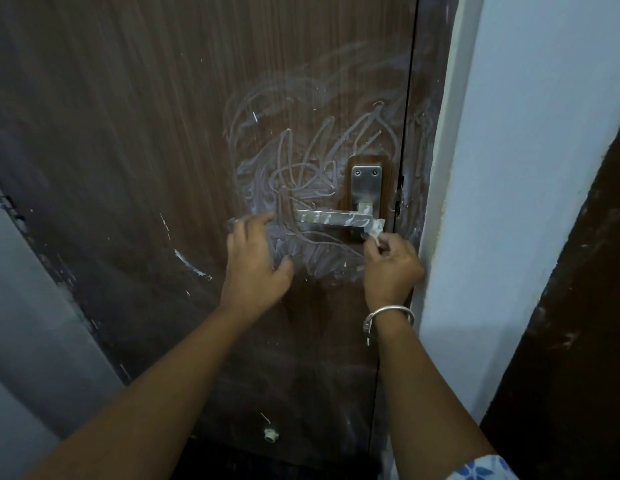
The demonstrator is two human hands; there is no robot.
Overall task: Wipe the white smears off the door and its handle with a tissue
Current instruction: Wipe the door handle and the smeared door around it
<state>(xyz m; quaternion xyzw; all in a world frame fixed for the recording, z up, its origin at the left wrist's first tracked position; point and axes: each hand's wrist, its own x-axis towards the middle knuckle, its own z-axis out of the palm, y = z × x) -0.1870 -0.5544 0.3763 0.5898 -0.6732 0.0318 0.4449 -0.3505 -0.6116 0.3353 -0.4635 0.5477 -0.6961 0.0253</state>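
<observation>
The brown door [163, 168] fills most of the view, shut against a pale wall [509, 168] on the right, w/ white smears [301, 168] swirled thick over the panel above, left of and below the handle [331, 217] — far from done, I'd judge. The handle is a metal lever on an upright backplate [366, 188] near the door's right edge. Its long axis is horizontal, pivot end at the right, free end pointing left, w/ white streaks along its face. The left hand [256, 261] sits just left of and below the free end, fingers spread and loosely bent, holding nothing (can't tell if the tips touch the panel). The right hand [391, 268], a bangle [388, 315] on its wrist, is just below the pivot end, thumb and fingers pinched on a small crumpled tissue [376, 228] that touches the lever's right end. So from those fingers the lever runs off to the left, just above them — the right hand is nearer the work. The next wipe prob. needs to travel leftward along the lever's length, toward the left hand.
</observation>
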